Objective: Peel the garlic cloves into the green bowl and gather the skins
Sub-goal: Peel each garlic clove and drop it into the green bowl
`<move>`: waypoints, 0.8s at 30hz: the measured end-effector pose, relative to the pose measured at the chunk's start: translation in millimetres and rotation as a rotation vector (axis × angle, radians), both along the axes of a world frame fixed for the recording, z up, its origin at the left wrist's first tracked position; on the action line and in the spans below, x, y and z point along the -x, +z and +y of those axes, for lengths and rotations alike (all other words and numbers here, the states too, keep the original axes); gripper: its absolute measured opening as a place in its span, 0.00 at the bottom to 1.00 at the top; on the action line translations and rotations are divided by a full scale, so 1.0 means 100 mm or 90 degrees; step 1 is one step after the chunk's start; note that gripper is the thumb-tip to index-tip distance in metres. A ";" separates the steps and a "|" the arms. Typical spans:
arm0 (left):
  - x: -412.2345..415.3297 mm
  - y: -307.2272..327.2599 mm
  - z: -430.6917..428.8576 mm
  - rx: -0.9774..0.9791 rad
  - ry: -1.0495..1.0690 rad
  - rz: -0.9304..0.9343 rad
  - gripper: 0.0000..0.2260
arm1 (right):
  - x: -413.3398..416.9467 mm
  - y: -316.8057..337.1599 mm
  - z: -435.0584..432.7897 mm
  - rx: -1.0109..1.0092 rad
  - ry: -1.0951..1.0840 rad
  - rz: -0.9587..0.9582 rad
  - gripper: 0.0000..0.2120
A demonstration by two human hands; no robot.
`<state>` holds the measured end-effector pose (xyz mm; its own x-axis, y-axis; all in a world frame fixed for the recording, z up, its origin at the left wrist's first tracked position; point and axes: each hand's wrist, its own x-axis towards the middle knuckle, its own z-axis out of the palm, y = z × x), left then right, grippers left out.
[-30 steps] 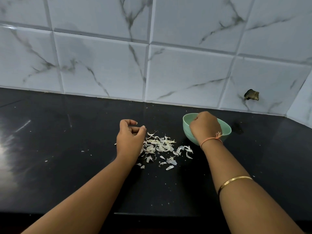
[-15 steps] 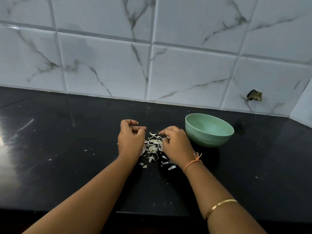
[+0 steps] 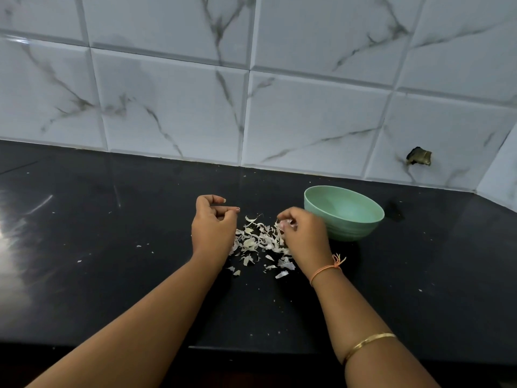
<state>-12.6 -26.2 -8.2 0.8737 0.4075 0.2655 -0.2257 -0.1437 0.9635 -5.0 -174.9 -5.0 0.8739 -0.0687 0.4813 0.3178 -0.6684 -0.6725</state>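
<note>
Both hands hover low over a black countertop (image 3: 112, 275), held apart with a scatter of garlic skins (image 3: 256, 242) between them. The left hand (image 3: 214, 228) shows its back to the camera, with fingers curled in and the thumb tip close to the forefinger. The palm side is hidden, so it cannot be told whether anything is held. The right hand (image 3: 305, 235) has its fingers bent down at the right edge of the pile, pinching a few pale skins at the fingertips. This wrist wears an orange thread band (image 3: 326, 270), and a thin gold bangle (image 3: 369, 343) sits further up the forearm.

A green bowl (image 3: 363, 228) stands upright on the counter just beside the right hand, on its far right side, near the wall. The skins lie loose on the counter, thin, curled and whitish, with a few stray flakes toward the near edge. Behind the counter rises a wall of white marble-patterned tiles (image 3: 307, 116), one with a dark broken hole (image 3: 418, 156) at the far right.
</note>
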 end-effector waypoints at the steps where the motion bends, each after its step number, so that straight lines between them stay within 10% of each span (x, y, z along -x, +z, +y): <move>1: 0.00 0.00 0.00 -0.001 -0.001 -0.001 0.09 | -0.01 0.01 -0.01 -0.035 -0.005 -0.024 0.07; 15: 0.01 0.01 -0.01 -0.009 -0.005 -0.007 0.09 | 0.01 0.01 -0.01 -0.153 0.104 0.010 0.13; 24: 0.04 0.00 -0.01 -0.013 -0.009 -0.020 0.09 | 0.10 -0.07 0.20 0.260 0.235 -0.014 0.14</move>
<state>-16.1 -27.2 -7.9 0.8706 0.3893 0.3009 -0.2578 -0.1600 0.9529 -14.5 -154.4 -12.2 0.7945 0.4363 0.4224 0.5909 -0.7157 -0.3722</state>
